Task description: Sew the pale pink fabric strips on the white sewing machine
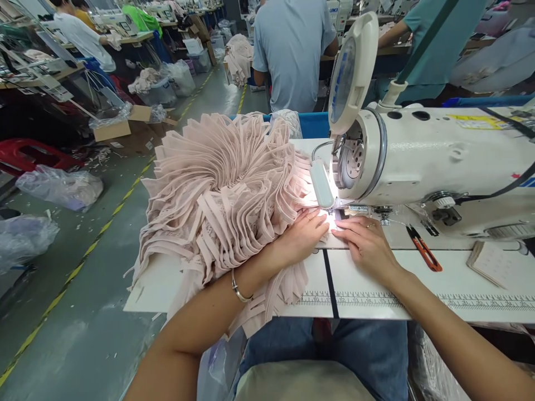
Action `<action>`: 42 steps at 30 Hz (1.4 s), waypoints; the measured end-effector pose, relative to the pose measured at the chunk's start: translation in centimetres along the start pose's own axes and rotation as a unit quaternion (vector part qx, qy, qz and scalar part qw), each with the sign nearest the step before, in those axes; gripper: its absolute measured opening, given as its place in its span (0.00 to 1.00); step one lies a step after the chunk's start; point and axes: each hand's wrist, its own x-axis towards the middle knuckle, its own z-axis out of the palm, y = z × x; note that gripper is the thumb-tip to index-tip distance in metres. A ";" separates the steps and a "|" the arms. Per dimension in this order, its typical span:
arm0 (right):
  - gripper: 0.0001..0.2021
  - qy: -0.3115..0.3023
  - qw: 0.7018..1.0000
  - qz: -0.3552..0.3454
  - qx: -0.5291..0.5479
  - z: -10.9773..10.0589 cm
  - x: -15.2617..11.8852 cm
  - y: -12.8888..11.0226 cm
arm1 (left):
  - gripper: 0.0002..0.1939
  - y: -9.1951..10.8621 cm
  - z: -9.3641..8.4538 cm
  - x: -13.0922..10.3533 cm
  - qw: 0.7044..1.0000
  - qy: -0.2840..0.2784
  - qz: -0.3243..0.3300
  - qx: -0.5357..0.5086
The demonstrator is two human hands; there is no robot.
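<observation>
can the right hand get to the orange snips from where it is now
Probably yes. The right hand lies flat on the table by the needle, and the orange snips lie in the open just to its right, with only bare tabletop between them.

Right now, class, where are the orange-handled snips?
In the head view, the orange-handled snips lie on the white table, just right of the right hand, below the sewing machine.

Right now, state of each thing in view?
Left hand: flat, on fabric at the needle.
Right hand: flat on the table, fingertips at the needle.
Fabric pile: heaped, fanned out.
Lamp: on.
Snips: lying on the table, untouched.
</observation>
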 end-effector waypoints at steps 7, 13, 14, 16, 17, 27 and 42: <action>0.19 0.009 1.000 -0.006 -0.005 0.3 0.0 0.2 | 0.17 -0.2 0.2 0.2 1.000 -0.013 -0.005 -0.002; 0.20 -0.005 1.000 0.009 -0.006 0.8 0.3 0.7 | 0.17 -0.2 0.4 0.4 1.000 -0.007 -0.019 0.020; 0.20 -0.006 1.000 0.012 -0.010 0.9 0.3 0.8 | 0.16 -0.1 0.3 0.5 0.999 -0.002 -0.019 0.029; 0.20 -0.012 1.000 0.018 -0.022 1.1 0.4 0.9 | 0.13 0.1 -0.1 0.6 0.998 0.011 -0.024 0.050; 0.21 -0.019 0.999 0.021 -0.027 1.1 0.5 1.0 | 0.11 0.2 -0.3 0.7 0.998 0.015 -0.027 0.061; 0.25 -0.076 0.994 0.037 -0.065 1.4 0.8 1.5 | 0.12 0.4 -1.4 0.7 0.996 -0.002 0.009 0.091; 0.28 -0.116 0.985 0.009 -0.125 1.5 0.8 2.2 | 0.13 0.9 -1.6 1.0 0.993 -0.045 -0.023 0.105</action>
